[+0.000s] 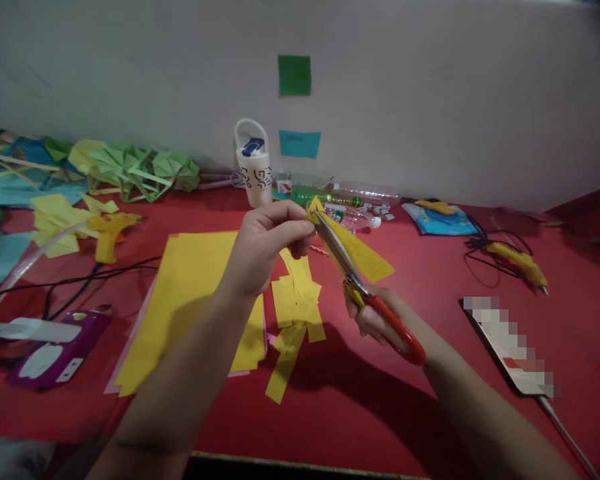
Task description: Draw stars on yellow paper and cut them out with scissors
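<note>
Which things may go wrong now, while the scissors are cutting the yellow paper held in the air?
1. The left hand pinches the yellow paper piece right beside the tips of the scissors, so its fingers might get nicked.
2. The piece is gripped at that one end only and hangs in the air, so it may bend and the cut may go crooked.

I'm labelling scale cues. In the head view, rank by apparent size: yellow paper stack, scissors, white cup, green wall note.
1. yellow paper stack
2. scissors in the right hand, cutting the yellow piece the left hand pinches; nearer the camera, so unsure
3. white cup
4. green wall note
</note>
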The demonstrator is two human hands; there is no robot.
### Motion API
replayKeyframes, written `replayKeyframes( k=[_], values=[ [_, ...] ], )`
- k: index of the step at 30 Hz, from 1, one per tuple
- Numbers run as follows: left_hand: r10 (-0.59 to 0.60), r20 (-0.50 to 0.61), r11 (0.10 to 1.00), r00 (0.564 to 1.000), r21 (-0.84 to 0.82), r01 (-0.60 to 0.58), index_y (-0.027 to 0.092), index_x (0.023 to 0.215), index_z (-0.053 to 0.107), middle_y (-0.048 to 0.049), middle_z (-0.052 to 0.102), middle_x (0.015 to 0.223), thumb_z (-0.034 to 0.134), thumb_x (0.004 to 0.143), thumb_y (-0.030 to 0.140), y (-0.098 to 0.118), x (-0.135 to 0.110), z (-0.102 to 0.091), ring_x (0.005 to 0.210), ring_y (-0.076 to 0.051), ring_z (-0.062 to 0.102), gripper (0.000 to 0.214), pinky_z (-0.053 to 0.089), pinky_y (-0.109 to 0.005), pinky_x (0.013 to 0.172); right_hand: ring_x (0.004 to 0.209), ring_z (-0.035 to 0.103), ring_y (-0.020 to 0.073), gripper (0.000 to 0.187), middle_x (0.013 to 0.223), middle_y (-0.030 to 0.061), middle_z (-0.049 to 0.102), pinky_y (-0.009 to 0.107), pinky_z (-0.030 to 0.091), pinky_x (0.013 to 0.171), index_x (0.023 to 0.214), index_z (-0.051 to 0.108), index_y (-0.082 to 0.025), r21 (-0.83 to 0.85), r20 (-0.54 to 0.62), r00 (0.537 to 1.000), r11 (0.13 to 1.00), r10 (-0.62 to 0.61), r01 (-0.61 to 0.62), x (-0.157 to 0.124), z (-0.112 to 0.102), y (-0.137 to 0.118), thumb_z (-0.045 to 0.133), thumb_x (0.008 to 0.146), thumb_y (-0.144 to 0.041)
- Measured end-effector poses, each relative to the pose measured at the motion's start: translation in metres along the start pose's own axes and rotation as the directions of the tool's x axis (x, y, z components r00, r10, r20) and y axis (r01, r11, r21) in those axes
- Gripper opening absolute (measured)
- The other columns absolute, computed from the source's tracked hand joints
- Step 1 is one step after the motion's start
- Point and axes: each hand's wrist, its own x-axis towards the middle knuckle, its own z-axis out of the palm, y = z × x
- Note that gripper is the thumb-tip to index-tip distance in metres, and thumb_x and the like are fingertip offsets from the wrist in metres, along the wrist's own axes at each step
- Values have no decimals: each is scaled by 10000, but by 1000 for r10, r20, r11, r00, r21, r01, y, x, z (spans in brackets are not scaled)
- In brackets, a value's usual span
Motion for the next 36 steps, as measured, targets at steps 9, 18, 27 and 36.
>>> replayKeyframes(
  k=[9,18,27,36],
  values=[
    [-18,-14,998,1000,64,19,192,568,626,42,548,484,668,646,178,0,1,-2,453,-78,486,90,408,-214,446,447,379,67,501,640,-51,427,213,290,372,720,440,-216,54,-7,1000,998,23,-23,1,1,4,581,891,-665],
    [-46,-19,995,999,90,48,195,566,623,30,550,494,664,639,186,1,1,-5,453,-86,485,84,417,-223,436,396,361,73,511,531,-71,397,213,249,335,700,420,-228,131,31,997,988,74,-78,1,2,3,551,907,-677],
    [-78,-27,996,997,48,79,188,559,638,32,563,484,681,616,175,3,1,-5,442,-79,487,73,413,-208,428,398,371,65,498,546,-74,408,209,260,333,696,423,-224,131,18,996,987,88,-89,0,2,1,630,867,-644],
    [-89,-30,993,996,76,91,190,557,630,25,559,481,658,620,175,4,1,-4,437,-82,486,71,414,-211,423,370,371,61,524,488,-84,415,202,244,331,676,417,-227,135,20,994,985,105,-107,1,3,-6,636,835,-676]
  ],
)
